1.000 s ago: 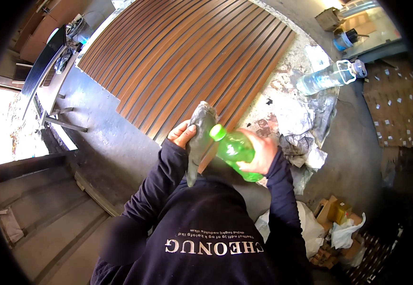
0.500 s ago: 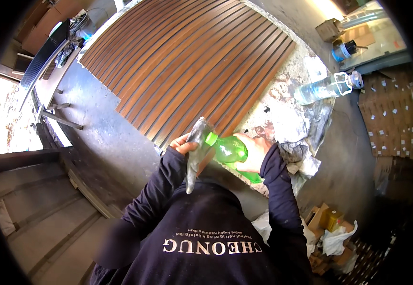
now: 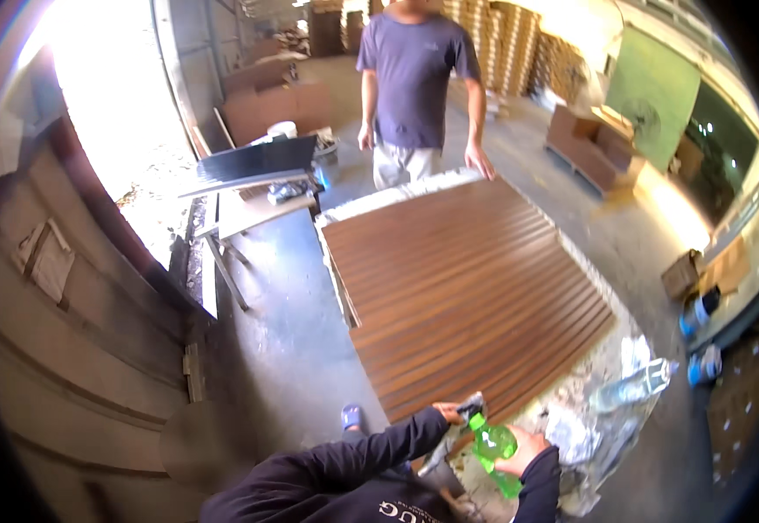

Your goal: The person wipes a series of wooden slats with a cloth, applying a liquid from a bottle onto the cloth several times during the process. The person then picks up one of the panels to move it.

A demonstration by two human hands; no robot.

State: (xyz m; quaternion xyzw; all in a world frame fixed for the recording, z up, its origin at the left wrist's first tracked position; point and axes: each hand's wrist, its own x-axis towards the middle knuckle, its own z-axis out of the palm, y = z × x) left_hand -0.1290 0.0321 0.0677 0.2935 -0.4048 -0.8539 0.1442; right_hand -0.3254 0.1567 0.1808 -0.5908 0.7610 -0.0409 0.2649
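Observation:
My right hand [image 3: 527, 448] grips a green plastic bottle [image 3: 494, 441], its neck and green cap tilted up toward the left. Close beside the cap, my left hand [image 3: 449, 413] is closed on a grey rag [image 3: 472, 404]. Both hands are at the near edge of a brown grooved wood panel [image 3: 475, 296], which lies on a worktable [image 3: 619, 305] with a whitish, stained top. A large clear bottle [image 3: 628, 390] lies on its side to the right of my hands, next to crumpled plastic sheeting [image 3: 575, 436].
A person [image 3: 416, 83] stands beyond the far edge, one hand resting on the panel's corner. At the left is a stand with a black panel [image 3: 257, 161]. A cardboard box [image 3: 683, 275] and blue containers [image 3: 704, 366] are at the right; wrapped stacks fill the back.
The view has swung up and to the left, bringing the other person and the back of the workshop in. My hands still hold the rag and the green bottle close together.

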